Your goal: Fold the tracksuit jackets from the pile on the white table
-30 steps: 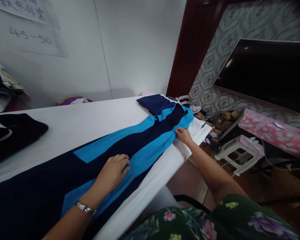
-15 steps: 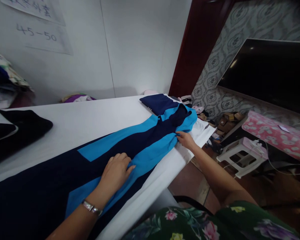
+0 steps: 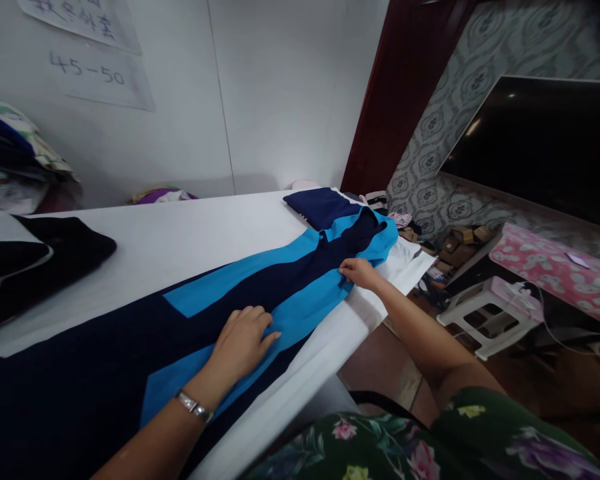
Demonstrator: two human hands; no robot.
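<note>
A long sleeveless dress [image 3: 240, 283], navy with bright blue side panels, lies stretched along the white-covered table [image 3: 205, 227]. Its neck and armholes are at the far right end. My left hand [image 3: 245, 337] rests palm down on the near blue panel, around the middle of the dress, fingers extended and thumb apart. Farther up, my right hand [image 3: 359, 272] pinches the fabric where navy meets blue, just below the near armhole. What lies under its fingertips is hidden.
A folded navy garment [image 3: 310, 203] lies beyond the dress top, and a black-and-white one [image 3: 75, 250] at left. To the right stand a white plastic stool [image 3: 490, 313] and a pink-covered surface [image 3: 555, 263]. A large screen [image 3: 535, 147] hangs on the patterned wall.
My right hand has shifted left along the dress, from the side edge to the seam between the navy and blue. My left hand stays on the same panel. The view has turned slightly.
</note>
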